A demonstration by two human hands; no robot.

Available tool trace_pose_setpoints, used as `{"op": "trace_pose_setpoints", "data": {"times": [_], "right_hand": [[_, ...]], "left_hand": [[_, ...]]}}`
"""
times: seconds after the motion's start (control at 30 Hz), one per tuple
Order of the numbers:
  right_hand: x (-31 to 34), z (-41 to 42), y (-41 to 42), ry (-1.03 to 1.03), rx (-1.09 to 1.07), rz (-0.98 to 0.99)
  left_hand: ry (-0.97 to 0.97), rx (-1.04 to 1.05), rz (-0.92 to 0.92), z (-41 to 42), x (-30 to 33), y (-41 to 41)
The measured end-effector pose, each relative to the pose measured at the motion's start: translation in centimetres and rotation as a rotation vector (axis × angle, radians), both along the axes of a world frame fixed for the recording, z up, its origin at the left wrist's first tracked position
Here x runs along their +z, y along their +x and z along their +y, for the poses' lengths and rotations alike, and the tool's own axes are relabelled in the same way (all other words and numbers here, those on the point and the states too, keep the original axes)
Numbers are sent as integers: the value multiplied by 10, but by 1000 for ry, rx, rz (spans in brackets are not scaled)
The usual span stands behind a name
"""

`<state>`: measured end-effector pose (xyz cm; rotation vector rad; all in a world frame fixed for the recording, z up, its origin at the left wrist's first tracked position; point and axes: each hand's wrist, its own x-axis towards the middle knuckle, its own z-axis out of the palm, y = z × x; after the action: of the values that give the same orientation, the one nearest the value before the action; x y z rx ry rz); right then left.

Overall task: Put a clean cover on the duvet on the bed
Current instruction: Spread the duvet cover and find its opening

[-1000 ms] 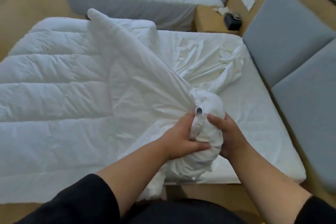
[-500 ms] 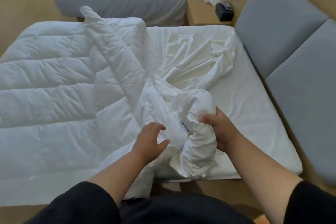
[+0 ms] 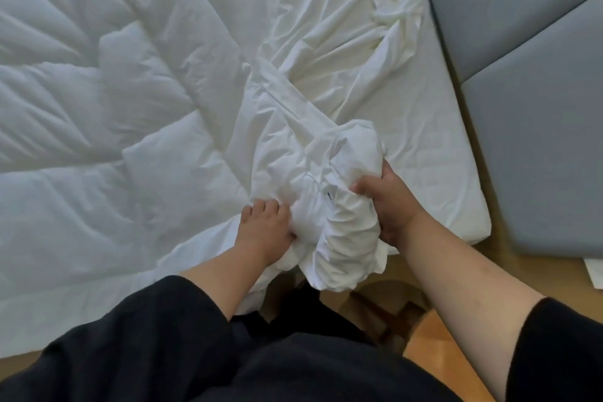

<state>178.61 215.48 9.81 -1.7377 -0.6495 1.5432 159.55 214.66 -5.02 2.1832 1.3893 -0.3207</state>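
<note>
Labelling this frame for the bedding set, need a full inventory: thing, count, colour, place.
White quilted duvet: 1, white, spread over the left of the bed, one corner pulled toward the person.
White cotton duvet cover: 1, white, bunched at the near bed edge, trailing to the headboard side.
White fitted mattress: 1, white, bare part at right.
Grey padded headboard panels: 2, grey-blue, right of the bed.
Wooden floor: 1, orange-brown, lower right.
White paper: 1, right edge on the floor.
Black sleeves: 2, bottom.
Left hand: 1, grips the duvet corner.
Right hand: 1, grips the gathered cover.
</note>
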Motion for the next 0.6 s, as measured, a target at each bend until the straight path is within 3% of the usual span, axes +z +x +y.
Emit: {"op": "trace_pose_setpoints", "data": {"times": [0.1, 0.27, 0.37, 0.5, 0.6], "right_hand": [[-5, -7, -1, -9, -29, -42], [0, -16, 0, -11, -142, 16], [4, -22, 2, 4, -92, -86], [22, -24, -2, 48, 15, -199], [49, -14, -20, 142, 72, -224]], "left_hand": [[-125, 49, -218, -1, -3, 8], [-9, 54, -311, 7, -2, 30], [-47, 77, -467, 25, 6, 26], [-164, 58, -759, 47, 61, 15], [-163, -96, -816, 49, 109, 9]]}}
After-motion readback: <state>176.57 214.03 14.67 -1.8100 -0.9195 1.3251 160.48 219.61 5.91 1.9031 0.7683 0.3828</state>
